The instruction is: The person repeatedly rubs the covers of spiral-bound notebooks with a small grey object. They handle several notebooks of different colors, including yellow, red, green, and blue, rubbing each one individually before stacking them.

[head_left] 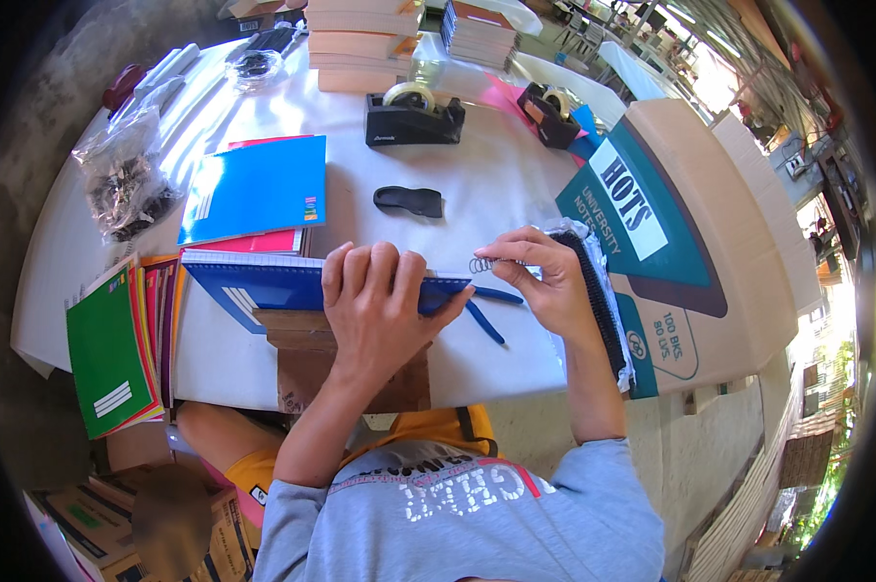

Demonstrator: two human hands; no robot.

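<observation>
My left hand (370, 301) grips a dark blue notebook (227, 291) near its right end, fingers over the top edge and thumb along the front. Small punched holes line that edge, and the notebook leans against a brown wooden block (302, 354). Between thumb and fingers, my right hand (545, 276) pinches a thin spiral wire coil (481, 264) just above the notebook's right corner. Under the hands lies a blue-handled tool (486, 322), its head hidden by the notebook. A curved black piece (409, 202) rests farther back.
A stack of notebooks with a light blue cover (254, 189) sits left, above fanned green notebooks (113, 349). Black tape dispensers (414, 121) stand behind. An opened cardboard box (700, 223) borders the right side, beside a row of dark coils (601, 301). A plastic bag (123, 179) lies far left.
</observation>
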